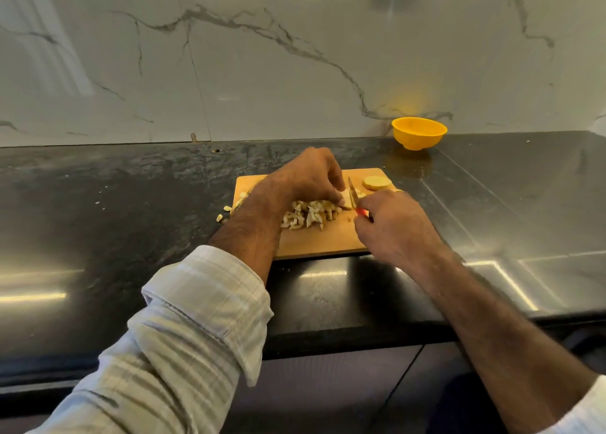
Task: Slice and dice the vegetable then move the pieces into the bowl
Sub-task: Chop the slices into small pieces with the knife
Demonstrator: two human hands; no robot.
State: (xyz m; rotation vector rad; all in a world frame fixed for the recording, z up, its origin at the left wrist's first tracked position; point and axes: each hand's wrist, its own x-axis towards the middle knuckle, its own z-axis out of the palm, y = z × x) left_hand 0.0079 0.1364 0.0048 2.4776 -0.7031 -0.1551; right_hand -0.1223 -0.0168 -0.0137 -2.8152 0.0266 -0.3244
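Dark tabletop [131, 204]: left hand [305, 177] pinches vegetable piece [346, 200], right hand [390, 223] clamps knife [353, 197]; blade beside fingertips, cut risk.

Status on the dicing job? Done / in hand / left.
Done: a pile of diced pieces lies on the cutting board; a few strays sit on the counter. In hand: left hand steadies a piece while the right hand cuts with the knife. Left: one round slice uncut; nothing visibly moved to the yellow bowl.
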